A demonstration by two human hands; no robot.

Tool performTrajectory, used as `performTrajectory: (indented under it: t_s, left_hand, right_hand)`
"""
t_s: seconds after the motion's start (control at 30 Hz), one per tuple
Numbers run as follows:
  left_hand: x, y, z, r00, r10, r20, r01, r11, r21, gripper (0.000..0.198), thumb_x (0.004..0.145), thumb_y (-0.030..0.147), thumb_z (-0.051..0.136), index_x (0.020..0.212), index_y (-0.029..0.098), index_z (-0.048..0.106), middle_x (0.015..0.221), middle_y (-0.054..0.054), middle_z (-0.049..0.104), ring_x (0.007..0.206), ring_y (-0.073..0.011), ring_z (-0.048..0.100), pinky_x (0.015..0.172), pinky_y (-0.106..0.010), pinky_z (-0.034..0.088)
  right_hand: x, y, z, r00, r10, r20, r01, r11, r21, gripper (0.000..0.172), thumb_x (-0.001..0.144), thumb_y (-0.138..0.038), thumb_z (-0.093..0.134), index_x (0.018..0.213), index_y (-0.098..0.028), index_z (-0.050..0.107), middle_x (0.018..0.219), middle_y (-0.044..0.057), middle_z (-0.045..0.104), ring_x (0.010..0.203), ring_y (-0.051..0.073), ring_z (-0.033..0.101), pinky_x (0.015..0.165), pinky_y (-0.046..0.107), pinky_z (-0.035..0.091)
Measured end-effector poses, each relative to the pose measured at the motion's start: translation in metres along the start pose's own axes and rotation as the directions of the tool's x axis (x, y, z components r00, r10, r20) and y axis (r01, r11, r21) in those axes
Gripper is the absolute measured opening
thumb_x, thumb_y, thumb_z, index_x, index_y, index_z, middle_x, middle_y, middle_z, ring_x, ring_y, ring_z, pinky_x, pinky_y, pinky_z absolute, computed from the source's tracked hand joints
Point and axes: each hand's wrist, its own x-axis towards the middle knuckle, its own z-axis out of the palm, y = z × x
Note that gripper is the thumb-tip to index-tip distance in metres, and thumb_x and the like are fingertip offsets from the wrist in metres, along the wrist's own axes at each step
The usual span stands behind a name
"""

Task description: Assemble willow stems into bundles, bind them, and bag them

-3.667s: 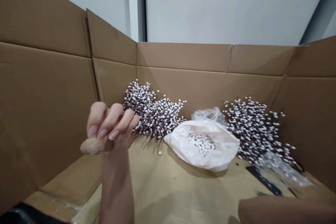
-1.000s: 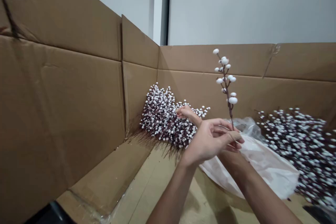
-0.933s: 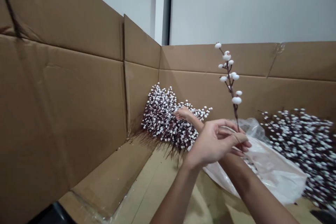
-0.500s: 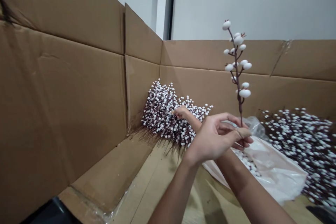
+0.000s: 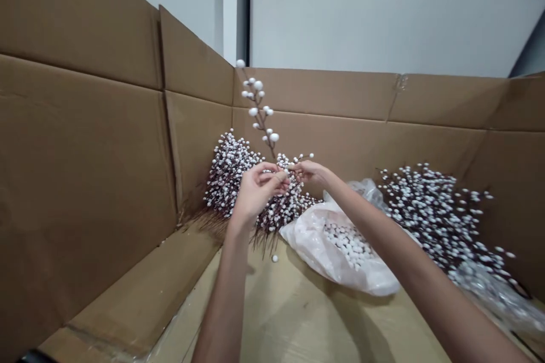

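Note:
My left hand (image 5: 258, 193) is curled around the lower stem of a branch of artificial white berries (image 5: 259, 108), which rises up and leans left. My right hand (image 5: 310, 172) sits just to its right, fingertips pinching a thin sprig with small white berries (image 5: 304, 156). Both hands are above a dense bundle of dark-stemmed white berry branches (image 5: 230, 178) lying against the cardboard wall. A second bundle (image 5: 430, 212) lies to the right. Between them is a translucent plastic bag (image 5: 323, 249) holding loose white berries (image 5: 347, 244).
Tall brown cardboard walls (image 5: 85, 181) surround a cardboard floor (image 5: 298, 317). One loose white berry (image 5: 275, 258) lies on the floor near the left bundle. Crumpled clear plastic (image 5: 489, 295) lies at the lower right. A pale wall stands behind the cardboard.
My view has swung right, moving the scene left. My hands have moved left over the left bundle. The branch now leans left, and my right hand has moved next to my left.

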Motion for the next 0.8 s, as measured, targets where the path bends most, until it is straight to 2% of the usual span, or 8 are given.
performTrajectory:
  t_s: [0.07,0.17,0.33,0.5,0.6,0.67,0.73,0.8]
  left_hand:
    - [0.001,0.001,-0.008,0.998,0.026,-0.061,-0.025,1.0,0.015,0.022,0.067,0.026,0.077,0.077,0.015,0.06,0.064,-0.002,0.069,0.059,-0.0112,0.065,0.059,-0.021,0.054]
    - [0.0,0.004,-0.016,0.994,0.051,-0.098,-0.049,0.998,0.029,0.026,0.064,0.027,0.079,0.077,0.015,0.06,0.063,-0.001,0.069,0.06,-0.0116,0.066,0.058,-0.02,0.055]
    - [-0.001,0.007,-0.02,0.992,0.055,-0.111,-0.05,0.998,0.045,0.028,0.062,0.027,0.08,0.077,0.015,0.061,0.063,-0.001,0.069,0.06,-0.0114,0.066,0.058,-0.019,0.055]
    - [-0.001,0.005,-0.025,0.989,0.048,-0.138,-0.04,0.997,0.061,0.027,0.063,0.028,0.081,0.076,0.015,0.061,0.062,-0.001,0.069,0.058,-0.0107,0.065,0.057,-0.019,0.055]
    - [-0.001,0.005,-0.027,0.992,0.037,-0.122,-0.029,0.997,0.068,0.027,0.062,0.028,0.082,0.075,0.015,0.062,0.062,-0.001,0.069,0.059,-0.0111,0.065,0.058,-0.019,0.055]
    - [-0.001,0.004,-0.026,0.995,0.016,-0.094,-0.009,0.997,0.073,0.028,0.061,0.029,0.082,0.074,0.015,0.062,0.062,-0.002,0.069,0.058,-0.0114,0.065,0.058,-0.02,0.055]
    - [-0.001,0.004,-0.022,0.999,-0.014,-0.05,0.018,0.997,0.078,0.029,0.06,0.031,0.083,0.074,0.014,0.063,0.063,-0.002,0.07,0.058,-0.0118,0.065,0.057,-0.02,0.055]
    - [-0.002,0.004,-0.015,0.999,-0.051,0.003,0.051,0.996,0.077,0.03,0.059,0.031,0.083,0.074,0.014,0.064,0.065,-0.003,0.07,0.058,-0.0124,0.066,0.057,-0.021,0.056]
  right_hand:
    - [0.01,0.0,-0.008,0.997,0.075,-0.006,-0.075,0.997,0.023,0.025,0.093,-0.03,0.055,0.113,-0.015,0.058,0.11,0.007,0.061,0.09,0.016,0.063,0.076,0.034,0.055]
    - [0.015,0.003,-0.01,0.994,0.108,-0.005,-0.107,0.992,0.072,0.025,0.093,-0.029,0.055,0.113,-0.015,0.058,0.109,0.007,0.061,0.088,0.016,0.063,0.075,0.033,0.055]
    - [0.019,0.006,-0.005,0.997,0.081,0.013,-0.082,0.982,0.168,0.025,0.093,-0.029,0.056,0.113,-0.014,0.058,0.108,0.007,0.062,0.088,0.016,0.063,0.074,0.033,0.055]
    - [0.02,0.001,0.003,0.999,-0.011,-0.036,0.02,0.966,0.256,0.021,0.094,-0.029,0.054,0.108,-0.015,0.059,0.104,0.006,0.062,0.083,0.014,0.062,0.071,0.03,0.055]
    - [0.005,-0.009,0.01,0.992,-0.117,-0.055,0.128,0.948,0.291,0.012,0.092,-0.024,0.056,0.096,-0.014,0.061,0.093,0.003,0.063,0.073,0.01,0.06,0.066,0.025,0.053]
    - [-0.013,-0.017,0.017,0.978,-0.203,-0.055,0.21,0.931,0.298,0.003,0.086,-0.017,0.063,0.085,-0.015,0.062,0.084,0.001,0.063,0.068,0.007,0.057,0.065,0.022,0.05]
    - [-0.038,-0.025,0.026,0.961,-0.274,-0.031,0.271,0.92,0.281,0.01,0.075,-0.015,0.074,0.078,-0.015,0.065,0.078,0.0,0.064,0.064,0.007,0.056,0.062,0.021,0.047]
    - [-0.064,-0.031,0.033,0.942,-0.334,-0.015,0.327,0.912,0.248,0.02,0.065,-0.019,0.082,0.078,-0.015,0.067,0.07,-0.001,0.062,0.06,0.007,0.054,0.058,0.02,0.044]
